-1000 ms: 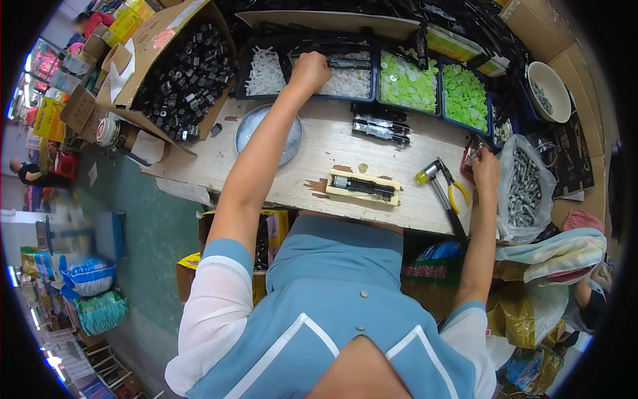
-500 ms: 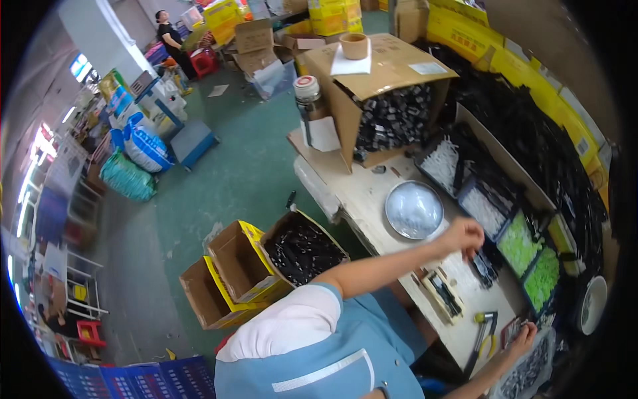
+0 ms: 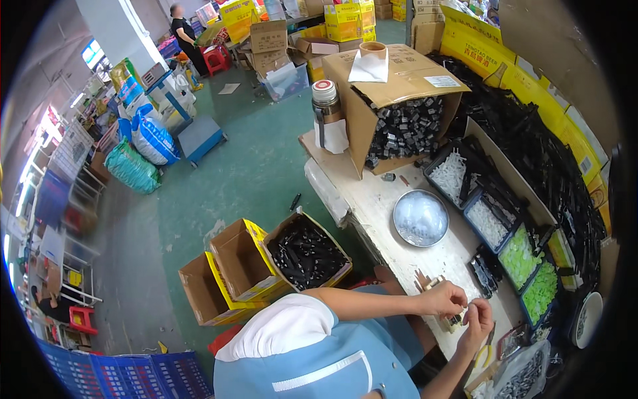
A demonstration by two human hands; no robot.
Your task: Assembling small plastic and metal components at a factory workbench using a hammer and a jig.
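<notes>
My left hand [image 3: 446, 300] and my right hand [image 3: 477, 322] are close together over the near part of the bench. Both have fingers pinched at the tips; anything between them is too small to make out. Under them a small cream-coloured fixture [image 3: 453, 324] is partly covered; its other end shows beyond my left hand. Several black plastic parts [image 3: 484, 274] lie just past my hands. Pliers with yellow handles [image 3: 484, 356] lie beside my right wrist, partly hidden by it. To the right is a clear plastic bag [image 3: 525, 376] of small grey pieces.
A round metal dish [image 3: 421, 218] stands mid-bench. Trays hold white pieces [image 3: 488, 221] and green pieces [image 3: 520, 257]. An open carton [image 3: 389, 86] of black parts and a flask [image 3: 327, 113] stand at the far end. Boxes [image 3: 242, 259] sit on the floor left; a person [image 3: 185, 36] stands far off.
My left hand has come nearer, from beside the trays to above the fixture. My right hand has left the spot by the plastic bag and moved up and left to meet it.
</notes>
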